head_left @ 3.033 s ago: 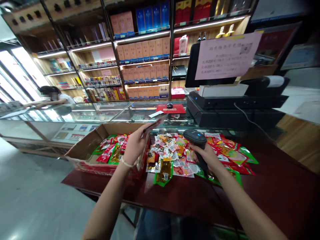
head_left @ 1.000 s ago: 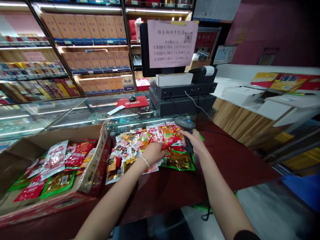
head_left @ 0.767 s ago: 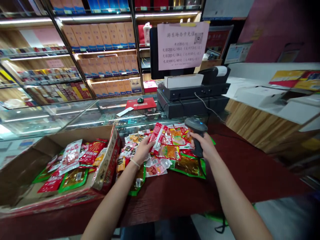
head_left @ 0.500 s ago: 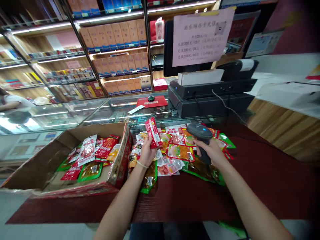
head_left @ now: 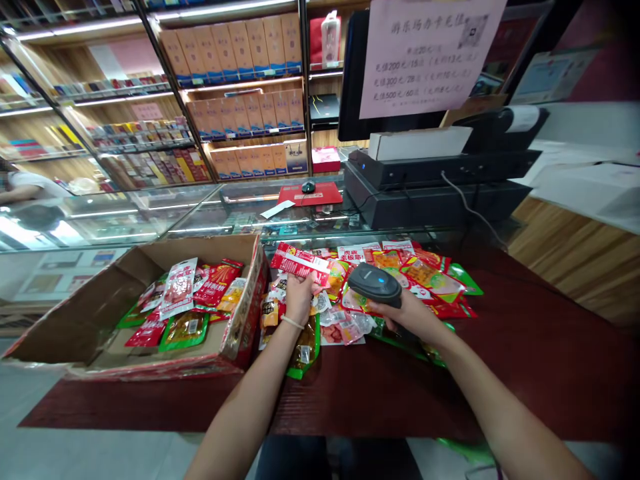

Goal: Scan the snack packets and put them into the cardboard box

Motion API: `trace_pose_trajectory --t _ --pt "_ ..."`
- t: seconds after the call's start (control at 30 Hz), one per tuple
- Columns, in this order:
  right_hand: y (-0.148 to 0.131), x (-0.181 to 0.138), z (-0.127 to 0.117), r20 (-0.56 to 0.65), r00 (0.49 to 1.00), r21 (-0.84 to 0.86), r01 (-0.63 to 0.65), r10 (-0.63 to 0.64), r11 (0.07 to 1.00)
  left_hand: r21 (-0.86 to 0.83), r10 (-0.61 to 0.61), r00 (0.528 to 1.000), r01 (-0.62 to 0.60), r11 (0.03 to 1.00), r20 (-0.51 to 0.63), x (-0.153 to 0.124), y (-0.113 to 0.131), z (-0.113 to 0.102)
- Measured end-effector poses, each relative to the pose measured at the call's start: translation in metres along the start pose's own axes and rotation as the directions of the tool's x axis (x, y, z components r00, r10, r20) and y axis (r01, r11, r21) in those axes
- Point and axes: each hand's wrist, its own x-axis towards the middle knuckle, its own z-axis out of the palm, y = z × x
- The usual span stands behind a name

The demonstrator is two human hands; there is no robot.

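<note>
From my end, nearest me are the legs point(head_left: 295, 460) below the edge of the dark red table point(head_left: 350, 393). Both forearms reach forward over it, angled in toward each other. The left hand point(head_left: 299, 298), a pale band point(head_left: 291, 322) on its wrist, has its fingers pinched closed on a red packet point(head_left: 300, 261), near its right end. That packet is held up over the left part of the pile point(head_left: 440, 280), its long axis running left to right, the left end slightly farther away; a white strip shows on its upturned face, the print too small for me to read. The right hand point(head_left: 417, 313) is wrapped around the handle of the scanner point(head_left: 375, 283), wrist straight, and the scanner's head points left toward the packet, near but apart, a blue light lit on top. Left of the pile stands an open box point(head_left: 253, 303) with more packets point(head_left: 180, 287) lying in it. On a white packet point(head_left: 351, 254) at the pile's far side I can read 虎皮. Beyond, a mouse point(head_left: 308, 187) sits on a red mat point(head_left: 325, 195) on the glass case point(head_left: 240, 215). Right of it, the monitor point(head_left: 354, 80) carries a pink sign point(head_left: 425, 60): 游乐场办卡充值, then 200元/15次, 300元/28次, 500元/60次, with a QR code. At far left a person point(head_left: 33, 187) leans at the case; behind are lit shelves point(head_left: 250, 85) of tan boxes point(head_left: 235, 50).
</note>
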Motion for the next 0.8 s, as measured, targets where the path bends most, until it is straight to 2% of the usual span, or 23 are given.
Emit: trace_pose_trajectory --t 0.1,0.23,0.33,0.47,0.6,0.7,0.8 --pt "-0.002 -0.002 0.002 0.03 1.0 -0.002 -0.003 0.003 1.0 -0.004 0.046 0.999 -0.046 0.999 0.004 -0.001 0.001 0.002" --pt "-0.004 -0.002 0.001 -0.001 1.0 0.042 0.008 -0.008 0.999 0.016 -0.031 0.999 0.031 0.999 0.008 -0.003 0.004 0.003" --pt "-0.007 -0.003 -0.002 -0.034 0.999 0.078 0.02 -0.017 0.997 0.038 -0.045 0.999 0.045 0.998 -0.009 -0.004 0.004 0.001" --pt "-0.009 -0.003 -0.005 -0.058 0.998 0.161 0.049 -0.041 0.986 0.093 0.031 0.999 -0.033 0.995 0.025 -0.004 0.0 0.0" --pt "-0.008 0.0 -0.004 -0.093 0.993 0.235 0.09 -0.069 0.968 0.213 0.083 0.992 -0.102 0.972 0.093 -0.005 0.003 0.008" --pt "-0.013 0.005 -0.004 -0.153 0.983 0.232 0.133 -0.099 0.964 0.248 0.068 0.988 -0.102 0.963 0.142 -0.011 0.018 0.021" --pt "-0.024 0.006 -0.004 -0.176 0.98 0.221 0.136 -0.098 0.966 0.308 0.12 0.982 -0.161 0.938 0.148 -0.023 0.052 0.034"
